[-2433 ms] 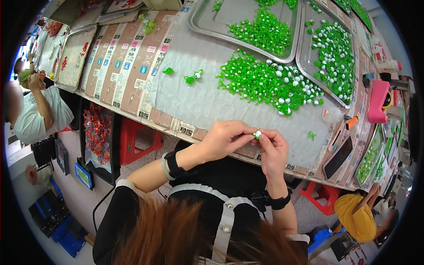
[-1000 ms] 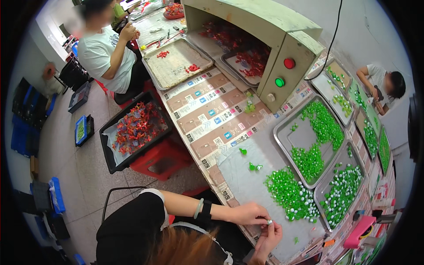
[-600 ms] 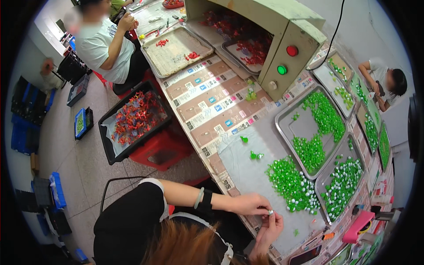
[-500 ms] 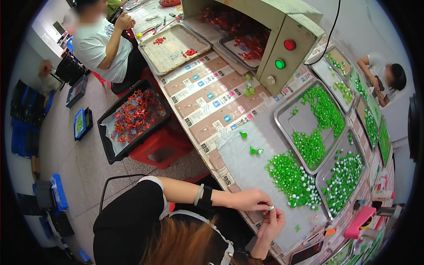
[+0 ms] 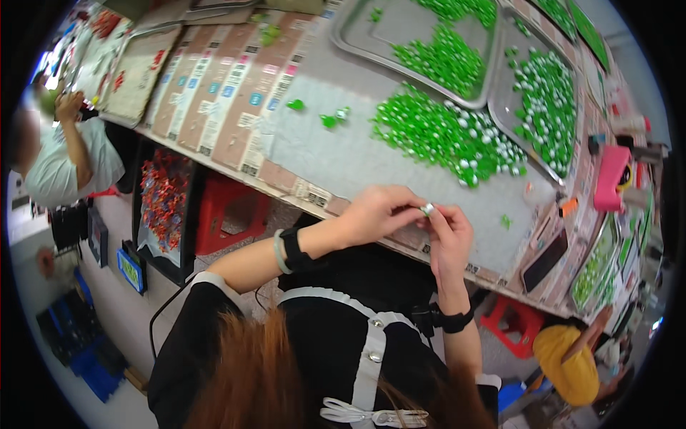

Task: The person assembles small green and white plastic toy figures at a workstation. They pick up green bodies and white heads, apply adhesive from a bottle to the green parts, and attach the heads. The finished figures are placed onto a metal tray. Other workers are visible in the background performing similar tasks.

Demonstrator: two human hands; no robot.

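Note:
My left hand and my right hand meet over the near table edge, fingertips pinched together. Between them is a tiny white-and-green plastic piece, mostly covered by the fingers. Beyond my hands, a loose heap of green and white plastic pieces lies on a pale sheet. A few single green pieces lie apart to the left of the heap. Behind it stand two metal trays, the left tray with green pieces and the right tray with green-and-white ones.
A phone, an orange item and a pink dispenser-like tool are on the right. At left, a black crate of red pieces stands near a red stool. A person in white sits left; another wears yellow.
My view has swung right and down, so the table and trays appear higher and further left. Both hands still pinch the small piece, and my right forearm now shows.

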